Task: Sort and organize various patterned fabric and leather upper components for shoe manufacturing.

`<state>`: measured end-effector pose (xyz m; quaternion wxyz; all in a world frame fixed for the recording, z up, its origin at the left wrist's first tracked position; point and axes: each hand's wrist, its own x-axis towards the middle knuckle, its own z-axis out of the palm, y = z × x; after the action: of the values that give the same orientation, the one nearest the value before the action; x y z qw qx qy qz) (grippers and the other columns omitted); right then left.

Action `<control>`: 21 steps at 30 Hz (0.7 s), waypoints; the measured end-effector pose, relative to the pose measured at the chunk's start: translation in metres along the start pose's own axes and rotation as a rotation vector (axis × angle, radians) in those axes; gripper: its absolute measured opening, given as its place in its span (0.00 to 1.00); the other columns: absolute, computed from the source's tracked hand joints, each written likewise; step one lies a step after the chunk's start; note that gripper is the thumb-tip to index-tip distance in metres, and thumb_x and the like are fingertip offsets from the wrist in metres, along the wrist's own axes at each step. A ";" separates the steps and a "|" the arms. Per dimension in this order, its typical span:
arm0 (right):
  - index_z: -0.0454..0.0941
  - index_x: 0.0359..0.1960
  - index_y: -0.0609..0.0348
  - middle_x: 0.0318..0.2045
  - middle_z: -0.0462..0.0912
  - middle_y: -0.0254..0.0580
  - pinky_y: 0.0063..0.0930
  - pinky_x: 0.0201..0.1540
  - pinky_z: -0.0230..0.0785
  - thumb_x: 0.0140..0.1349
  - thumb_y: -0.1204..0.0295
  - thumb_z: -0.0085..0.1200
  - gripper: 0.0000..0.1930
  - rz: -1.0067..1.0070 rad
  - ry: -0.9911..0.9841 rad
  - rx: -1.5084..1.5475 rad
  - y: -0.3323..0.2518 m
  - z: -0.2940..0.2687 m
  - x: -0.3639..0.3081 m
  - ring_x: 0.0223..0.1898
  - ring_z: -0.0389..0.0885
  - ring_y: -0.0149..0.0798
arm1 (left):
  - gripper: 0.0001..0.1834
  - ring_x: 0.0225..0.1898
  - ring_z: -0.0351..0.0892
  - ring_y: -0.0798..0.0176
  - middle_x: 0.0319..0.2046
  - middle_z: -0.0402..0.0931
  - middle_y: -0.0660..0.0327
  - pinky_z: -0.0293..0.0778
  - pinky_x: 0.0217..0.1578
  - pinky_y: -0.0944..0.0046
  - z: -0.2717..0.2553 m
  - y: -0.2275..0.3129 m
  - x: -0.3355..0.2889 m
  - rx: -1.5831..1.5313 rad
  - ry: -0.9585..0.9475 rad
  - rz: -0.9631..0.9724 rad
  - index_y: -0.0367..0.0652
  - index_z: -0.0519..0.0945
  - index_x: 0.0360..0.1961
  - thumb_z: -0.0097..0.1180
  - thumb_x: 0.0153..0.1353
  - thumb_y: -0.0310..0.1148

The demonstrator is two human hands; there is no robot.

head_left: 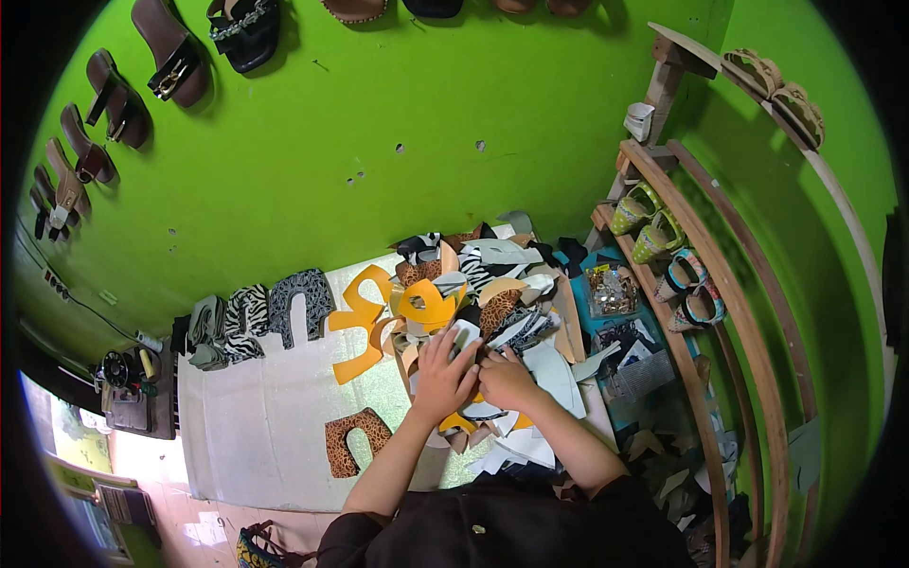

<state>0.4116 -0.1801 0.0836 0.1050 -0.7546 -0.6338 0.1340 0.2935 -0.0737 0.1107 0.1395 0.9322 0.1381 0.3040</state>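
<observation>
Both hands are in a heap of cut material scraps (554, 374) on the table. My left hand (441, 381) lies over the heap with its fingers stretched out, touching a small white piece (465, 334) at the fingertips. Close beside it, my right hand (507, 382) is bent down among the scraps with curled fingers; what it grips there is hidden. Orange-yellow cut pieces (358, 364) lie just left of the hands, and another yellow piece (428, 303) rests on the heap. Leopard-print and zebra-print pieces are mixed in. A leopard-print U-shaped piece (343, 443) lies apart, nearer my left forearm.
Stacks of U-shaped patterned pieces (299, 303) line the table's far left edge. At right stands a wooden rack (696, 227) with sandals (653, 222), beside a clear bag of shiny bits (612, 290). Sandals (173, 62) hang on the green wall. A small machine (128, 379) is far left.
</observation>
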 end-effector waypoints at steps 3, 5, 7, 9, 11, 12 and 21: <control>0.73 0.48 0.61 0.53 0.71 0.45 0.56 0.61 0.48 0.57 0.69 0.43 0.18 0.048 -0.010 0.008 0.000 0.003 0.000 0.61 0.62 0.46 | 0.19 0.61 0.58 0.52 0.56 0.65 0.56 0.61 0.52 0.45 0.009 -0.009 0.000 -0.055 -0.298 -0.131 0.51 0.73 0.51 0.44 0.60 0.41; 0.74 0.46 0.60 0.52 0.72 0.44 0.56 0.60 0.49 0.57 0.69 0.43 0.17 0.060 0.076 0.041 0.004 0.005 -0.004 0.60 0.63 0.46 | 0.19 0.63 0.58 0.58 0.58 0.64 0.60 0.65 0.50 0.46 0.013 -0.011 -0.004 -0.069 -0.443 -0.289 0.51 0.73 0.52 0.40 0.62 0.43; 0.75 0.45 0.58 0.51 0.74 0.41 0.58 0.60 0.47 0.58 0.66 0.42 0.16 0.161 0.168 0.027 0.004 -0.002 -0.008 0.57 0.67 0.42 | 0.20 0.62 0.60 0.59 0.58 0.65 0.60 0.65 0.51 0.48 0.019 -0.014 -0.012 -0.040 -0.394 -0.306 0.50 0.73 0.52 0.40 0.62 0.42; 0.76 0.46 0.55 0.49 0.77 0.37 0.62 0.60 0.41 0.58 0.65 0.41 0.17 0.316 0.106 -0.036 0.015 -0.003 -0.009 0.55 0.70 0.40 | 0.20 0.61 0.62 0.59 0.57 0.66 0.60 0.65 0.51 0.50 0.022 -0.014 -0.019 -0.014 -0.343 -0.322 0.49 0.73 0.52 0.41 0.62 0.42; 0.77 0.45 0.52 0.50 0.77 0.35 0.65 0.60 0.37 0.57 0.64 0.42 0.17 0.415 0.105 -0.028 0.025 -0.005 -0.013 0.53 0.72 0.40 | 0.21 0.59 0.65 0.58 0.57 0.66 0.59 0.64 0.51 0.54 0.024 -0.013 -0.024 0.082 -0.295 -0.375 0.46 0.72 0.52 0.41 0.61 0.42; 0.77 0.45 0.52 0.50 0.77 0.35 0.65 0.60 0.37 0.57 0.64 0.42 0.17 0.414 0.101 -0.030 0.027 -0.008 -0.013 0.53 0.72 0.40 | 0.21 0.59 0.65 0.58 0.57 0.66 0.59 0.64 0.51 0.54 0.024 -0.014 -0.025 0.078 -0.296 -0.378 0.46 0.72 0.52 0.41 0.61 0.42; 0.68 0.55 0.48 0.56 0.69 0.44 0.64 0.60 0.37 0.53 0.56 0.54 0.27 0.211 0.336 0.235 -0.001 -0.054 -0.008 0.61 0.59 0.46 | 0.18 0.53 0.69 0.55 0.54 0.69 0.55 0.63 0.51 0.55 -0.004 -0.011 -0.024 -0.162 -0.251 -0.392 0.41 0.73 0.49 0.43 0.60 0.34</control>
<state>0.4272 -0.1873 0.1357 0.2815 -0.8111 -0.5048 0.0896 0.2704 -0.0710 0.0977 0.2862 0.9038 0.2731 0.1632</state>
